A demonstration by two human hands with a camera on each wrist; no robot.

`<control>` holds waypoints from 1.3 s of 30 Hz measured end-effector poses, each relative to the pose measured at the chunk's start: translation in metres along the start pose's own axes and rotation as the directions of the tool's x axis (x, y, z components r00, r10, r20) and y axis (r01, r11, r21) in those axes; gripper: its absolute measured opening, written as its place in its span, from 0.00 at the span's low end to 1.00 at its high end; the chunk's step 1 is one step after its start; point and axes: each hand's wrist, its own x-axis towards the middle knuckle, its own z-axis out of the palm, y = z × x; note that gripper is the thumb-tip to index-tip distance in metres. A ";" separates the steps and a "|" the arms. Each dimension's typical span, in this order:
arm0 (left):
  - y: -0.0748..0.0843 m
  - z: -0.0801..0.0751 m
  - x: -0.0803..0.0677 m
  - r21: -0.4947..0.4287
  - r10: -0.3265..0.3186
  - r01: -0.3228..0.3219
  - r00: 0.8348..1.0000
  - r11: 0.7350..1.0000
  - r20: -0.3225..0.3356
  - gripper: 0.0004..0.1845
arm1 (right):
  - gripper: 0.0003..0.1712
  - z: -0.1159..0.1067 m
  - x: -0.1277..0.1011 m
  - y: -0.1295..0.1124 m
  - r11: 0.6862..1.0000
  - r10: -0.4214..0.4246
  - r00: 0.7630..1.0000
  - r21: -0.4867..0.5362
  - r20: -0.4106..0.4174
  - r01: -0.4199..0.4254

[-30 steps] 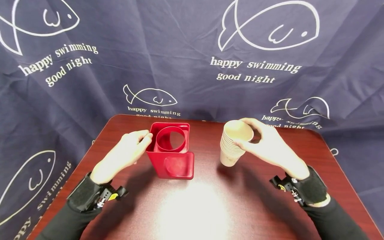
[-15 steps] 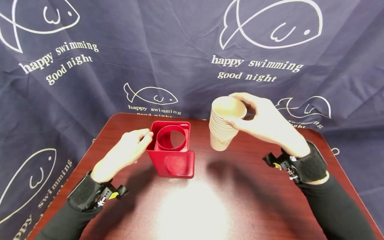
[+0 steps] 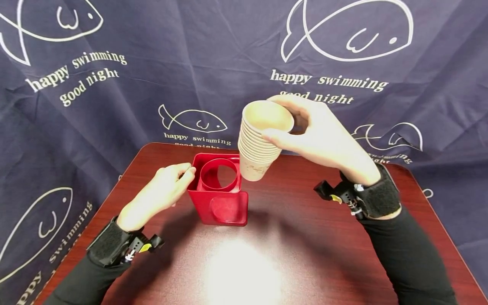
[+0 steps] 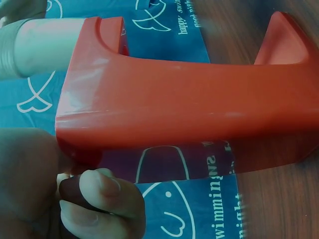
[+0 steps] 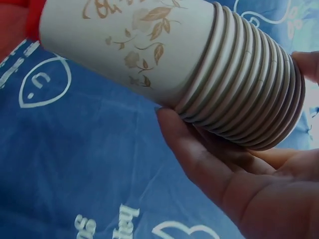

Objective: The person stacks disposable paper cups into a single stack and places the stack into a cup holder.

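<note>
A red plastic cup holder with a round ring in its top stands left of centre on the table. My left hand pinches its upper left rim between thumb and fingers. In my right hand is a stack of nested paper cups, gripped near the rims, mouths upward and slightly tilted. The stack hangs in the air at the holder's upper right edge, its bottom beside the ring. Leafy brown print shows on the lowest cup in the right wrist view. The left wrist view shows the holder's side close up.
The reddish-brown wooden table carries a bright glare patch at its front middle. A dark blue curtain with white fish prints hangs behind and beside it. Both wrists wear black straps with small cameras.
My right hand has raised the cup stack and carried it left, from the table's right side to the red holder. My left hand stays on the holder's rim.
</note>
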 end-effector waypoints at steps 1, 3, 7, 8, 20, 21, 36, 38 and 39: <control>0.000 0.000 0.000 -0.003 -0.003 0.003 1.000 1.000 0.002 0.18 | 0.26 0.003 0.003 -0.003 1.000 -0.015 1.000 0.017 0.008 0.015; 0.001 -0.001 0.000 -0.008 -0.006 0.006 1.000 1.000 0.003 0.17 | 0.26 0.009 0.008 -0.010 0.999 -0.036 0.999 0.029 0.018 0.035; 0.002 -0.001 0.001 -0.008 -0.005 0.005 1.000 1.000 -0.001 0.18 | 0.28 0.021 0.017 -0.020 0.998 -0.056 0.998 0.016 0.032 0.055; 0.002 -0.001 0.001 -0.008 -0.004 0.004 1.000 1.000 -0.002 0.18 | 0.28 0.023 0.019 -0.021 0.998 -0.061 0.998 0.007 0.033 0.061; 0.000 -0.001 0.000 -0.013 -0.003 0.003 1.000 1.000 0.000 0.17 | 0.31 0.050 0.030 -0.010 0.998 -0.061 0.997 -0.026 0.057 0.063; 0.000 0.000 0.000 -0.017 -0.004 0.004 1.000 1.000 0.001 0.17 | 0.31 0.051 0.031 -0.009 0.997 -0.064 0.996 -0.035 0.057 0.066; -0.001 0.001 0.001 -0.026 -0.014 0.014 1.000 1.000 0.011 0.17 | 0.30 0.069 0.035 0.007 0.983 -0.071 0.995 -0.165 0.064 0.081; -0.001 0.001 0.001 -0.029 -0.016 0.017 1.000 0.999 0.012 0.17 | 0.29 0.070 0.035 0.009 0.983 -0.078 0.995 -0.158 0.067 0.088; -0.001 0.001 0.001 -0.030 -0.018 0.019 1.000 0.999 0.013 0.17 | 0.29 0.071 0.034 0.009 0.984 -0.081 0.994 -0.152 0.070 0.091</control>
